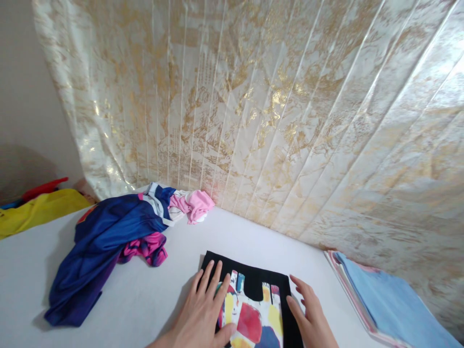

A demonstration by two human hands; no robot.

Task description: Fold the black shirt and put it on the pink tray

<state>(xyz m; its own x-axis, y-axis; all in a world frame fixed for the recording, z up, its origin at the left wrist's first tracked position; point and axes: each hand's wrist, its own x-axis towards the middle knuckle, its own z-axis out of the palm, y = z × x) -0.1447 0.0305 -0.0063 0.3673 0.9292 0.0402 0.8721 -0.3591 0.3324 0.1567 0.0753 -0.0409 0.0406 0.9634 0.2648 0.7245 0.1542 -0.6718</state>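
A folded black garment (253,268) with a colourful patched print lies on the white surface at the lower middle. My left hand (203,307) rests flat on its left part, fingers stretched out over the black cloth and the print. At the garment's right edge is my right hand (308,309), its thumb and fingers apart, touching or very close to the black border. Nothing shows between those fingers. The garment's lower end runs out of view.
To the left lies a loose heap of clothes, with a dark blue garment (108,232), a magenta cloth (148,249) and a pink cloth (199,205). Folded clothes with a light blue one (391,295) on top sit at right. Yellow cloth (43,208) lies far left. A gold-and-white sheet (246,106) hangs behind.
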